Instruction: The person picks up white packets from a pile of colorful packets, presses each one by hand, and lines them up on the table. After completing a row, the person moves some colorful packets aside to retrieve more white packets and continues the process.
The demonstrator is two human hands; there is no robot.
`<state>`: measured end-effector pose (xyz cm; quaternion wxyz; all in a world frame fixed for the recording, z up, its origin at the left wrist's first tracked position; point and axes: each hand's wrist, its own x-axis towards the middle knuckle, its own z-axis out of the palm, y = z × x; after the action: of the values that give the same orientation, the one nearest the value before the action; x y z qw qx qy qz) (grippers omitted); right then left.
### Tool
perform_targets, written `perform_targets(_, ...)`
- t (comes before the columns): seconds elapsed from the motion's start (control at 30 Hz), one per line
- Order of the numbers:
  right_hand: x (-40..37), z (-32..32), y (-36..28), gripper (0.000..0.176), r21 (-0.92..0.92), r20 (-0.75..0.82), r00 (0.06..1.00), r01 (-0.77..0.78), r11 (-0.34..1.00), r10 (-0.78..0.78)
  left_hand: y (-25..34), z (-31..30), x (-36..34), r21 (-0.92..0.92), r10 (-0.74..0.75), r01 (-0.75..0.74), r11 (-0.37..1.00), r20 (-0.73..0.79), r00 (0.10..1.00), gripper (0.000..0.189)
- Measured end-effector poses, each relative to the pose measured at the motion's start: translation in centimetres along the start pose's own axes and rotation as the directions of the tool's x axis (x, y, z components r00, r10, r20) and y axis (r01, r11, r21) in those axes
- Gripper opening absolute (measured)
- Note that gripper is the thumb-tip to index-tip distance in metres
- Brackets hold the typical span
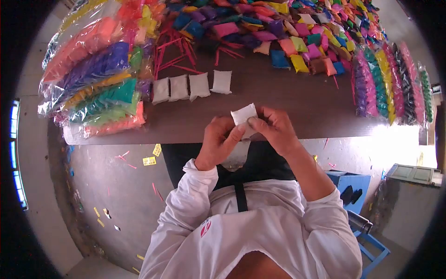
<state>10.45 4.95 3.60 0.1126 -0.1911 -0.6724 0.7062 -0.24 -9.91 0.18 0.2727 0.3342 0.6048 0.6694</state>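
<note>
Near the table's front edge, a small white packet [244, 114] is held between both hands. My left hand [219, 138] grips its left side with the thumb in front. My right hand [277, 129] pinches its lower right side with thumb and fingers. Part of the packet is hidden behind the thumbs. Farther back and to the left, several similar whitish packets [199, 86] lie in a row on the dark brown table [288, 100], apart from the hands.
Clear bags of coloured packets [100, 65] are stacked at the left. Pink strips [179, 53] lie behind the row. A big heap of colourful packets [278, 32] covers the back. More filled bags [383, 83] stand at the right. A blue stool [355, 186] is below right.
</note>
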Motion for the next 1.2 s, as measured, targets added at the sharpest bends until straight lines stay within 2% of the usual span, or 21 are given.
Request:
perform_targets(0.03, -0.1, 0.7, 0.0, 0.024, 0.037, -0.038, 0.999, 0.025, 0.999, -0.024, -0.2, -0.2, 0.2, 0.094, 0.06, -0.064, 0.994, 0.039, 0.997, 0.03)
perform_targets(0.07, -0.1, 1.1, 0.0, 0.024, 0.073, -0.078, 0.996, 0.052, 0.996, -0.047, -0.2, -0.5, 0.2, 0.109, 0.046, -0.053, 0.993, 0.067, 0.997, 0.03)
perform_targets(0.13, -0.1, 0.3, 0.5, 0.026, 0.027, -0.022, 0.999, 0.045, 0.999, -0.045, 0.5, -0.7, 0.4, 0.141, 0.019, -0.036, 0.989, 0.124, 0.992, 0.03)
perform_targets(0.17, -0.2, -0.1, 0.6, 0.027, 0.002, 0.007, 0.999, 0.042, 0.999, -0.042, 0.6, -0.7, 0.6, 0.19, 0.074, -0.097, 0.977, 0.123, 0.99, 0.03)
perform_targets(0.23, -0.3, -1.2, -0.5, 0.029, -0.008, 0.052, 0.989, -0.137, 0.99, 0.138, 0.6, -0.7, 0.8, 0.285, 0.182, -0.211, 0.935, 0.126, 0.975, 0.031)
perform_targets(0.27, -0.3, -1.5, -1.1, 0.03, -0.016, 0.073, 0.971, -0.226, 0.974, 0.226, 0.3, -0.6, 0.6, 0.254, 0.128, -0.15, 0.956, 0.104, 0.986, 0.032)
perform_targets(0.33, -0.1, -1.4, -2.0, 0.03, 0.004, 0.081, 0.968, -0.239, 0.971, 0.238, -0.4, -0.5, 0.2, 0.185, 0.016, -0.028, 0.982, 0.066, 0.998, 0.035)
perform_targets(0.43, 0.5, -2.0, -1.3, 0.029, 0.015, 0.145, 0.955, -0.263, 0.965, 0.258, 0.1, -0.2, 0.4, 0.209, 0.158, -0.154, 0.966, -0.003, 0.987, 0.039)
perform_targets(0.63, 1.0, -1.7, -0.9, 0.027, 0.093, 0.19, 0.951, -0.265, 0.96, 0.244, 0.6, -0.7, 0.4, 0.253, 0.049, -0.054, 0.966, 0.027, 0.998, 0.039)
perform_targets(0.77, 0.9, -1.1, -1.3, 0.026, 0.164, 0.16, 0.941, -0.322, 0.932, 0.297, -0.1, -0.2, 0.2, 0.185, 0.113, -0.104, 0.977, -0.04, 0.993, 0.038)
perform_targets(1.03, 0.9, -1.2, -1.9, 0.026, -0.031, 0.101, 0.963, -0.247, 0.969, 0.249, 0.4, -1.1, 0.4, 0.21, 0.012, -0.027, 0.977, 0.07, 0.997, 0.035)
perform_targets(1.07, 0.9, -1.1, -2.0, 0.026, -0.054, 0.087, 0.964, -0.246, 0.968, 0.25, 0.5, -1.0, 0.3, 0.162, -0.023, 0.014, 0.987, 0.054, 0.998, 0.034)
perform_targets(1.13, 0.9, -1.1, -1.9, 0.026, 0.004, 0.07, 0.954, -0.292, 0.956, 0.291, 0.7, -0.7, 0.0, 0.064, -0.096, 0.094, 0.993, 0.028, 0.995, 0.031)
perform_targets(1.2, 0.8, -1.0, -1.8, 0.025, 0.014, 0.069, 0.956, -0.288, 0.958, 0.286, 0.9, -0.8, 0.2, 0.095, -0.064, 0.06, 0.994, 0.036, 0.997, 0.029)
